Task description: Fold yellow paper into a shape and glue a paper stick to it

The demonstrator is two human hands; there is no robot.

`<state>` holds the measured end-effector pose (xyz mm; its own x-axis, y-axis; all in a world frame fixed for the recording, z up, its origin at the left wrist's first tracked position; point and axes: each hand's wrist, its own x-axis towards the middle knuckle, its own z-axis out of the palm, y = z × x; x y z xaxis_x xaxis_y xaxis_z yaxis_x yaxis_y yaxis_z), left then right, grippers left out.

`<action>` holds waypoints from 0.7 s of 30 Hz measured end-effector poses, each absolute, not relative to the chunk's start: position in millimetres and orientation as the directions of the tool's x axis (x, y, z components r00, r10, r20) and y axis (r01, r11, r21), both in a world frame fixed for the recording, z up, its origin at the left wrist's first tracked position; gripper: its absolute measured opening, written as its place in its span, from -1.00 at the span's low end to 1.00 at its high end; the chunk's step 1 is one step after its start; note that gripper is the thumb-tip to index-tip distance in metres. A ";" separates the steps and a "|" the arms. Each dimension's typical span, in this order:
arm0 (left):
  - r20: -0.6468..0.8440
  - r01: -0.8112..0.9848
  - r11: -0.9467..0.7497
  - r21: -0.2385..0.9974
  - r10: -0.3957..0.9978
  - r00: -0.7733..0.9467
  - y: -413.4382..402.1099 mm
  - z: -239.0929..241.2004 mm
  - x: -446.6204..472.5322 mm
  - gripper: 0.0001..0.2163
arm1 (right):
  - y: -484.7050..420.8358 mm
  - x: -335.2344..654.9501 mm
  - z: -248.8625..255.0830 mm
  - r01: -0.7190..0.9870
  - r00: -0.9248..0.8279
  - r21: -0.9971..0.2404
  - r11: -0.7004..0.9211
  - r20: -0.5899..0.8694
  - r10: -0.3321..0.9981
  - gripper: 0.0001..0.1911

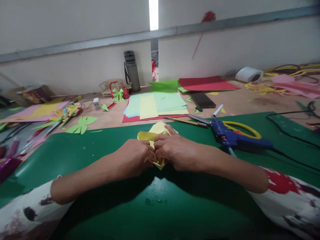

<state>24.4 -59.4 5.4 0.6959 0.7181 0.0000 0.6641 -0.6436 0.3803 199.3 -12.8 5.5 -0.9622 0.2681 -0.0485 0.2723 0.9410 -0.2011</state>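
Observation:
A folded piece of yellow paper (159,127) is between my two hands, above the middle of the green mat (110,200). My left hand (136,155) pinches its left side, the fingers curled inward. My right hand (177,150) grips the right side, its fingertips meeting those of the left. The paper's folds stand up behind my knuckles, and a pointed corner shows below the fingers. Much of the paper is hidden by my hands.
A blue glue gun (240,140) lies to the right, with scissors (197,119) and a white pen (218,110) close by. Behind are stacked paper sheets (170,101), a phone (203,99) and a bottle (132,73). Green paper cutouts (82,125) lie at left.

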 end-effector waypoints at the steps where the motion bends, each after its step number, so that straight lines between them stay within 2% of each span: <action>1: 0.013 0.657 -0.649 0.383 0.715 0.699 -59.5 6.1 25.3 -0.79 | -13.0 198.8 5.4 0.272 -0.962 -0.192 0.943 -0.053 0.266 -0.72; 6: 0.018 0.659 -0.649 0.379 0.718 0.696 -59.0 6.2 28.8 -0.79 | -15.7 198.1 12.2 0.289 -0.956 -0.168 0.942 -0.100 0.276 -0.74; 11: -0.005 0.699 -0.626 0.346 0.744 0.668 -57.7 2.4 28.9 -0.80 | -19.5 196.6 19.0 0.329 -0.941 -0.202 0.922 -0.147 0.303 -0.73; 17: -0.074 0.754 -0.598 0.270 0.768 0.636 -57.0 1.3 29.6 -0.79 | -20.5 195.0 12.2 0.336 -0.939 -0.129 0.933 -0.119 0.322 -0.77; 21: -0.061 0.751 -0.593 0.291 0.772 0.633 -57.6 1.7 29.3 -0.80 | -19.4 194.4 13.5 0.362 -0.926 -0.128 0.923 -0.165 0.340 -0.77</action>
<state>29.3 -57.6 1.7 0.6332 0.7716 -0.0614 0.7508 -0.5930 0.2911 194.4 -19.4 13.5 -0.9260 0.3399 -0.1646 0.3617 0.9234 -0.1283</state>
